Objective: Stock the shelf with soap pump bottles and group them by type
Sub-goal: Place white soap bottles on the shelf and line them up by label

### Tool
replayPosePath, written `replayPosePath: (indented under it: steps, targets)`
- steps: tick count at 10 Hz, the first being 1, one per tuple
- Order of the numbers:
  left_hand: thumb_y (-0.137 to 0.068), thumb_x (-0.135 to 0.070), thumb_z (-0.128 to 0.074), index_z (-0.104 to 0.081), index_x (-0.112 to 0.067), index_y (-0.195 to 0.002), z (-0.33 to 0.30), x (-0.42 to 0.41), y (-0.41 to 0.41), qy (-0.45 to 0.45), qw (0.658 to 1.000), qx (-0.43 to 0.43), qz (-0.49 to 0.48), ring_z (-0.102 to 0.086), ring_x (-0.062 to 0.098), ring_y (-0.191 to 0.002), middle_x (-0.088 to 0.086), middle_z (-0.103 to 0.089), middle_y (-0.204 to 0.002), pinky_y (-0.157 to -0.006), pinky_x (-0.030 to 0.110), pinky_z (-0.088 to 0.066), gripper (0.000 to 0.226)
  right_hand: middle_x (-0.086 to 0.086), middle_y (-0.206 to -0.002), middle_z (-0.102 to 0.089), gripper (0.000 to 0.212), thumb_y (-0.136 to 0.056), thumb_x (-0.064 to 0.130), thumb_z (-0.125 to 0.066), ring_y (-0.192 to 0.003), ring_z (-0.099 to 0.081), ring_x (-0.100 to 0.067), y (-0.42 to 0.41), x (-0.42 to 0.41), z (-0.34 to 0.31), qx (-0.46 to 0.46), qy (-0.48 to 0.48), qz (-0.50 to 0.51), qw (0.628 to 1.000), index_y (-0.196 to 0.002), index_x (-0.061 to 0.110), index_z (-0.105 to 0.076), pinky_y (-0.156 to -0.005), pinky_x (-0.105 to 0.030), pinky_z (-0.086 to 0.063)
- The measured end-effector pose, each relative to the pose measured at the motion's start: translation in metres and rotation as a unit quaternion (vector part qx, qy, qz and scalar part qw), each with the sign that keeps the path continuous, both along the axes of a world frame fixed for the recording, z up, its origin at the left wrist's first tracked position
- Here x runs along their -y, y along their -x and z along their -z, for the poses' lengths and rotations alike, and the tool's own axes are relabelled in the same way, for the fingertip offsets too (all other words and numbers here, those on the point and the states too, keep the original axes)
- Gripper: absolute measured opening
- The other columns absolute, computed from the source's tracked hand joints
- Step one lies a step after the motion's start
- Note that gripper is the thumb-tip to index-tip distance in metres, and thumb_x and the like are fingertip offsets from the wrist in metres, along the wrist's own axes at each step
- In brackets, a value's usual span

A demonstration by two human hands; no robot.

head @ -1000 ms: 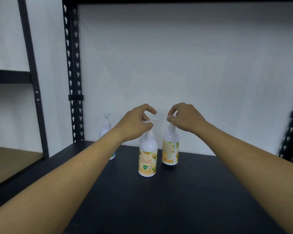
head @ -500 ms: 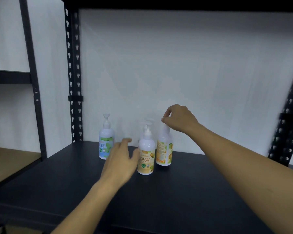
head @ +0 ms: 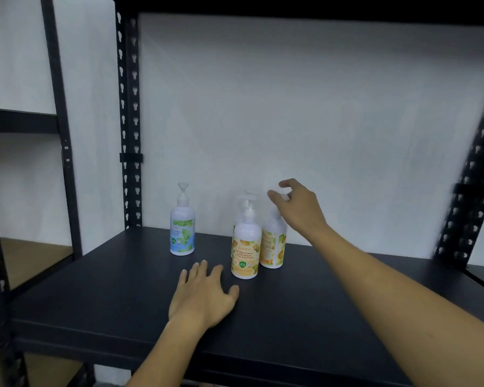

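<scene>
Black shelf (head: 319,317): three upright pump bottles (head: 246,247).

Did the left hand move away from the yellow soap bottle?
Yes. The left hand dropped from the front yellow bottle pump toward the shelf front.

Setting: stockroom or shop back room. Evidence: black boltless metal shelf (head: 291,317) with perforated upright (head: 128,135) at 10 o'clock, plain white wall (head: 305,107) behind, retail hand-wash pump bottles (head: 246,247) standing at 12 o'clock.
</scene>
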State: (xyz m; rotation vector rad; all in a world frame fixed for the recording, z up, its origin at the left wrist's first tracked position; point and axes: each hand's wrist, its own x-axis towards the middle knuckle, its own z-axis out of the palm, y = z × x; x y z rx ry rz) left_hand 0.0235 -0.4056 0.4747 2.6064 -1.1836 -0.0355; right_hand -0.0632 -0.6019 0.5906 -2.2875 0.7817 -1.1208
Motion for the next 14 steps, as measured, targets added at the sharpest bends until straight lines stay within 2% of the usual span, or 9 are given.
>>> replayPosePath:
  steps: [1, 2, 4, 5, 6, 8, 11, 13, 14]
  targets:
    - [-0.096, -0.060, -0.029, -0.017, -0.026, -0.156, 0.000, -0.001, 0.000, 0.000, 1.000, 0.001, -0.001, -0.001, 0.022, -0.152, 0.007, -0.007, -0.165, -0.124, 0.041, -0.002, 0.070, -0.002, -0.110, -0.063, 0.039, -0.103, 0.039, -0.044, -0.091, -0.059, -0.007, 0.012, -0.004, 0.029, 0.136, -0.085, -0.012, 0.987, -0.134, 0.017, -0.052, -0.080, -0.027, -0.043]
    - [-0.096, -0.060, -0.028, -0.017, -0.026, -0.156, 0.000, 0.000, 0.000, -0.005, 1.000, 0.001, -0.005, -0.001, 0.022, -0.152, 0.006, -0.007, -0.165, -0.124, 0.042, -0.002, 0.070, -0.002, -0.129, -0.058, 0.036, -0.104, 0.031, -0.039, -0.112, -0.057, -0.018, 0.019, 0.001, 0.065, 0.157, -0.172, -0.009, 0.972, -0.137, 0.021, -0.048, -0.092, -0.031, -0.045]
    - [-0.096, -0.059, -0.028, -0.017, -0.027, -0.157, 0.000, 0.002, 0.002, -0.005, 1.000, -0.002, -0.005, -0.002, 0.020, -0.152, 0.005, -0.008, -0.165, -0.124, 0.041, -0.002, 0.069, 0.004, -0.133, -0.051, 0.054, -0.097, 0.019, -0.055, -0.116, -0.053, -0.011, 0.024, 0.014, 0.098, 0.072, -0.222, -0.108, 0.966, -0.147, 0.027, -0.036, -0.078, -0.016, -0.043]
    - [-0.097, -0.059, -0.029, -0.016, -0.027, -0.157, -0.001, 0.002, 0.002, -0.009, 1.000, 0.001, -0.006, -0.002, 0.020, -0.152, 0.004, -0.008, -0.165, -0.124, 0.040, -0.003, 0.069, 0.004, -0.137, -0.052, 0.072, -0.088, 0.013, -0.066, -0.121, -0.055, -0.009, 0.023, 0.022, 0.106, 0.033, -0.222, -0.152, 0.963, -0.149, 0.029, -0.032, -0.088, -0.023, -0.049]
    - [-0.097, -0.059, -0.029, -0.017, -0.027, -0.157, -0.002, 0.002, 0.003, -0.011, 1.000, 0.002, -0.006, -0.002, 0.020, -0.152, 0.005, -0.008, -0.165, -0.124, 0.040, -0.003, 0.069, 0.004, -0.131, -0.058, 0.077, -0.084, 0.009, -0.069, -0.114, -0.061, -0.006, 0.022, 0.024, 0.108, 0.010, -0.209, -0.175, 0.962, -0.148, 0.029, -0.033, -0.087, -0.022, -0.051]
    - [-0.097, -0.059, -0.029, -0.017, -0.028, -0.156, -0.003, 0.002, 0.003, -0.015, 1.000, 0.003, -0.006, -0.004, 0.020, -0.152, 0.005, -0.009, -0.165, -0.124, 0.041, -0.004, 0.068, 0.008, -0.115, -0.062, 0.069, -0.083, 0.013, -0.075, -0.100, -0.063, 0.000, 0.020, 0.020, 0.108, 0.012, -0.174, -0.162, 0.971, -0.140, 0.029, -0.040, -0.070, -0.011, -0.049]
    - [-0.097, -0.059, -0.030, -0.018, -0.027, -0.156, 0.000, 0.001, 0.002, -0.013, 1.000, 0.006, -0.006, -0.004, 0.021, -0.152, 0.005, -0.010, -0.165, -0.124, 0.041, -0.005, 0.068, 0.019, -0.107, -0.058, 0.071, -0.081, 0.019, -0.080, -0.096, -0.060, 0.002, 0.016, 0.015, 0.111, 0.017, -0.155, -0.142, 0.977, -0.139, 0.026, -0.040, -0.071, -0.011, -0.047]
    - [-0.097, -0.059, -0.030, -0.018, -0.027, -0.156, -0.002, 0.002, 0.003, -0.014, 1.000, 0.008, -0.005, -0.005, 0.021, -0.152, 0.005, -0.010, -0.165, -0.124, 0.041, -0.005, 0.069, 0.010, -0.120, -0.060, 0.070, -0.086, 0.012, -0.069, -0.102, -0.061, 0.001, 0.018, 0.020, 0.112, -0.008, -0.160, -0.164, 0.973, -0.145, 0.028, -0.035, -0.073, -0.012, -0.048]
    - [-0.097, -0.060, -0.030, -0.018, -0.027, -0.156, -0.001, 0.001, 0.003, -0.014, 1.000, 0.007, -0.005, -0.004, 0.021, -0.152, 0.006, -0.010, -0.165, -0.124, 0.041, -0.005, 0.069, 0.008, -0.117, -0.061, 0.073, -0.084, 0.014, -0.073, -0.101, -0.061, -0.001, 0.016, 0.020, 0.113, -0.002, -0.153, -0.158, 0.976, -0.145, 0.028, -0.035, -0.071, -0.011, -0.048]
